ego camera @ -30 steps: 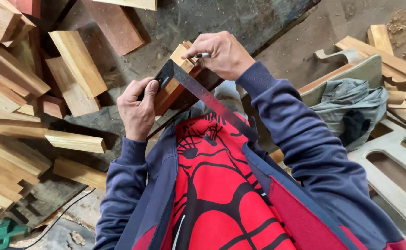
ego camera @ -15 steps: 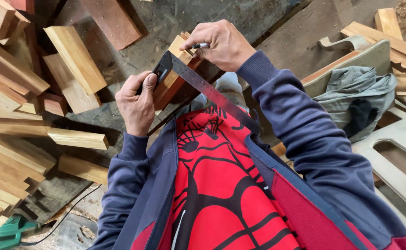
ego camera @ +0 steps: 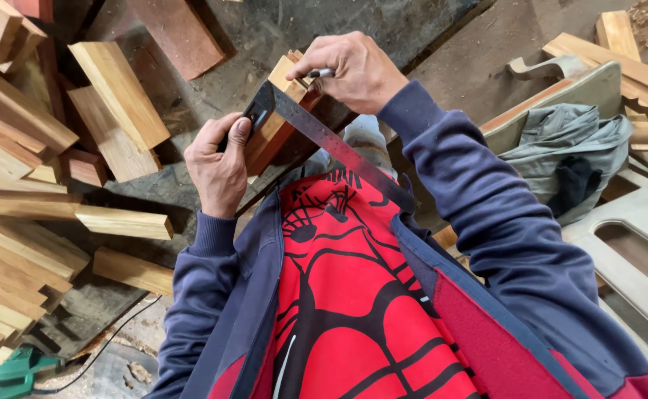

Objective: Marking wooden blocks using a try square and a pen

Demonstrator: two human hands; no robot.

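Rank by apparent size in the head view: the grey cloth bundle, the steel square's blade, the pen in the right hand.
1. Grey cloth bundle, the biggest patch by far.
2. Steel square's blade, long but narrow; it lies nearer the camera, so true size is unsure.
3. Pen, only a short tip shows beyond the right hand.

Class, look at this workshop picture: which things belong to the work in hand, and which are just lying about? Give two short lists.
In hand:
left hand pressing the try square
right hand holding a pen
wood block under the square

Lying about:
loose timber offcuts
grey cloth
green tool
cut-out panel
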